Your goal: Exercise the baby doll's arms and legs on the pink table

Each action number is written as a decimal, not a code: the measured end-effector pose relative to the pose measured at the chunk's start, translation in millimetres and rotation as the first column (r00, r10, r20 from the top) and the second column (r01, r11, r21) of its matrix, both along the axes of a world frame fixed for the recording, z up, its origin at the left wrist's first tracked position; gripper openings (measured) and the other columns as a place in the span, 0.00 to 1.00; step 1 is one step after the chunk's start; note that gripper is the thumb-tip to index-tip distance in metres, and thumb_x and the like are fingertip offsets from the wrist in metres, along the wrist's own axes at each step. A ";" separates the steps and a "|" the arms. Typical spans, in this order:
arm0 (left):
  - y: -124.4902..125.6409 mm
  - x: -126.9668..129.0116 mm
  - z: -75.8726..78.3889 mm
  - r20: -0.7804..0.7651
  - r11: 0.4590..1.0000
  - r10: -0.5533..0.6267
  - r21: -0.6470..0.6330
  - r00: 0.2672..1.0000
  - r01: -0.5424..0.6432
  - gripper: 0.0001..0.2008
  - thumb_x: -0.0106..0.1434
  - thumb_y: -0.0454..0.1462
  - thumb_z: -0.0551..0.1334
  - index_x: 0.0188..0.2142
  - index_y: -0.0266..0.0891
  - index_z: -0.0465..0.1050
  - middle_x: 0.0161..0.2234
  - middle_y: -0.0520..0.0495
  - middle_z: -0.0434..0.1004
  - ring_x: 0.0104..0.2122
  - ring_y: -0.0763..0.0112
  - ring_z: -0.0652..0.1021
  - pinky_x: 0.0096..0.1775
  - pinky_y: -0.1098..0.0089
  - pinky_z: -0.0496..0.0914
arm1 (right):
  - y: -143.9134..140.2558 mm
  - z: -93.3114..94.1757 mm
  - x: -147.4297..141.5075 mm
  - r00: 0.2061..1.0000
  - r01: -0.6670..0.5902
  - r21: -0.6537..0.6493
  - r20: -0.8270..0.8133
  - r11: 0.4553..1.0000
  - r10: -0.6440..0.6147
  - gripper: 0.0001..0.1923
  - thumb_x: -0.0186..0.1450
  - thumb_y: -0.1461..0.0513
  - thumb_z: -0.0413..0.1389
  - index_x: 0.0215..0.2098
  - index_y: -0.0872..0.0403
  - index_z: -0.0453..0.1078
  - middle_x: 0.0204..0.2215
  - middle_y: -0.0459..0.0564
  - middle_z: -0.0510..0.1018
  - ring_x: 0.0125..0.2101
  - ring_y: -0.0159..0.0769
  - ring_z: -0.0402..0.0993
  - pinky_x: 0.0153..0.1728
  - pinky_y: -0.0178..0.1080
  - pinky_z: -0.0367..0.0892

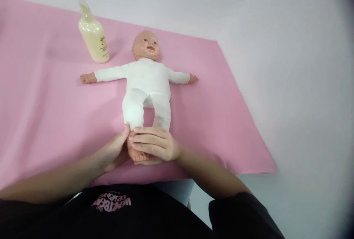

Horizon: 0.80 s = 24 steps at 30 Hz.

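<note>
A baby doll (pixel 148 75) with a white cloth body lies on its back, head away from me and arms spread wide. My left hand (pixel 116 150) is wrapped round the doll's foot (pixel 135 153) on the left side, thumb up along the ankle and the other fingers mostly hidden beneath. Across the top of that same foot and ankle lies my right hand (pixel 153 145), its fingers close together and pressed on it. The doll's other foot is hidden behind my right hand.
Beyond the doll's arm on the left stands a cream pump bottle (pixel 95 42). A pink cloth (pixel 210 121) covers the table, its right edge slanting down towards me. Pale wall or floor (pixel 290 66) lies past that edge.
</note>
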State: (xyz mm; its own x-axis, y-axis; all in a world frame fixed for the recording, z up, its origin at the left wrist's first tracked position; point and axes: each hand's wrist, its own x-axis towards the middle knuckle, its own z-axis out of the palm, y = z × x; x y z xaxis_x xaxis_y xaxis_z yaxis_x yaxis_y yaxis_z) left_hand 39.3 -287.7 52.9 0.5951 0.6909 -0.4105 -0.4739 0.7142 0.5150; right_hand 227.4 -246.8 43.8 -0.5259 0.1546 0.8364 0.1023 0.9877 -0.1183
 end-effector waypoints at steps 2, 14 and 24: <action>0.6 1.0 1.6 0.005 1.000 -0.008 -0.002 1.000 0.008 0.38 0.62 0.64 0.63 0.55 0.36 0.76 0.56 0.35 0.80 0.61 0.46 0.76 0.54 0.55 0.76 | 1.0 0.3 -0.3 1.000 -0.013 0.007 -0.012 1.000 0.013 0.20 0.70 0.52 0.61 0.47 0.62 0.77 0.45 0.56 0.86 0.58 0.41 0.79 0.56 0.40 0.80; 1.9 0.6 2.3 0.015 0.999 -0.051 -0.018 0.999 0.051 0.37 0.67 0.66 0.52 0.55 0.41 0.78 0.52 0.43 0.83 0.60 0.55 0.78 0.57 0.61 0.73 | -0.8 -3.4 5.7 0.965 0.056 0.052 0.254 0.997 -0.068 0.17 0.73 0.59 0.58 0.58 0.54 0.74 0.60 0.53 0.79 0.68 0.37 0.68 0.62 0.41 0.72; 2.3 1.7 4.7 0.074 0.988 -0.150 0.046 0.986 0.147 0.37 0.74 0.60 0.47 0.64 0.33 0.68 0.53 0.36 0.81 0.58 0.53 0.78 0.59 0.60 0.68 | 0.5 -7.4 2.7 0.989 0.020 0.119 0.145 0.993 -0.037 0.20 0.72 0.46 0.57 0.41 0.53 0.79 0.50 0.53 0.85 0.61 0.39 0.77 0.45 0.38 0.78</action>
State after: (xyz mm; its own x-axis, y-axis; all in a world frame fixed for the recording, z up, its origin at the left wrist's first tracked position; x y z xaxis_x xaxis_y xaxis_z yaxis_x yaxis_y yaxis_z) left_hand 41.0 -285.4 57.5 0.7212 0.6073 -0.3333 -0.4034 0.7593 0.5107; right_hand 230.2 -246.3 36.4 -0.6408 0.0769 0.7638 0.1386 0.9902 0.0165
